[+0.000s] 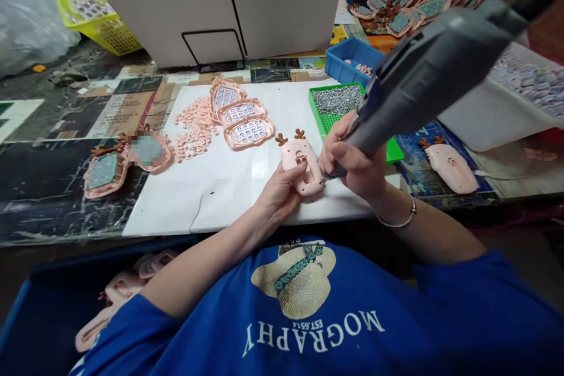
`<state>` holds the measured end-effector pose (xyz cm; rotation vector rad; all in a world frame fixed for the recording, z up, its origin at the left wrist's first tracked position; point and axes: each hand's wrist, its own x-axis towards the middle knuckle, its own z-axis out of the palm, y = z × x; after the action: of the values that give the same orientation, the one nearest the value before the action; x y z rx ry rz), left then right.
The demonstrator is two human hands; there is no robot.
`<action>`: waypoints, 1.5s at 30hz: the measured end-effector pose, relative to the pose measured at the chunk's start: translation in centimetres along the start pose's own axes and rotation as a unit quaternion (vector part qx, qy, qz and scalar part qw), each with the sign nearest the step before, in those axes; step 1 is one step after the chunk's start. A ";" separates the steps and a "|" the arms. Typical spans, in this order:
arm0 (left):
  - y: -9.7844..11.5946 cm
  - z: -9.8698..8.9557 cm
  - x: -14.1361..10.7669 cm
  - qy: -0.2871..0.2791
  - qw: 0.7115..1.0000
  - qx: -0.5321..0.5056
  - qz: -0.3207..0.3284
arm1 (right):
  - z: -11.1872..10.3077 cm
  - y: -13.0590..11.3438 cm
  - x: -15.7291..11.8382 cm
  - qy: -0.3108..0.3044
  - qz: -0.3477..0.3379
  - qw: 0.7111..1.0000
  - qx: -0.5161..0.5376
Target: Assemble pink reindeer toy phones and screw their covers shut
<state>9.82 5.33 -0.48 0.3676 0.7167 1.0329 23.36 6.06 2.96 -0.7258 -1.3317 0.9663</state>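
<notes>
A pink plastic casing with brown antlers (pixel 288 155) is held over the white board (pixel 238 188) by my left hand (pixel 282 191), its thumb on the casing's back. My right hand (pixel 359 161) is wrapped round the lower end of a grey electric screwdriver (pixel 432 70). The tool's tip is at the casing's lower right edge. Small silver screws (pixel 337 100) fill part of a green basket (pixel 318 116) just behind my right hand. Another antlered casing (pixel 453 170) lies to the right, back side up.
Pink shells with buttons (pixel 249 131) and loose pink pieces (pixel 194 129) lie on the board. Shells with green boards (pixel 102 173) are at left. Behind stand a large carton (pixel 211 6), a blue bin (pixel 341 64) and a yellow basket (pixel 114 32); a white tub (pixel 471 123) is at right.
</notes>
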 end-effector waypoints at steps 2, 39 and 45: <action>0.0 0.0 -0.1 -0.002 1.000 0.007 -0.001 | -0.3 -1.1 1.0 -0.002 -0.009 0.998 0.058; 0.1 -0.7 -0.4 -0.016 1.000 0.013 -0.011 | -9.3 3.8 7.6 0.223 -0.083 0.960 -0.151; 0.1 -0.6 -0.4 -0.016 1.000 0.000 -0.010 | -8.0 1.0 7.5 0.216 -0.083 0.966 -0.111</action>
<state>9.28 5.02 -0.71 0.3753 0.6896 1.0067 30.87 13.95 4.49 -0.9194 -1.0988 0.4904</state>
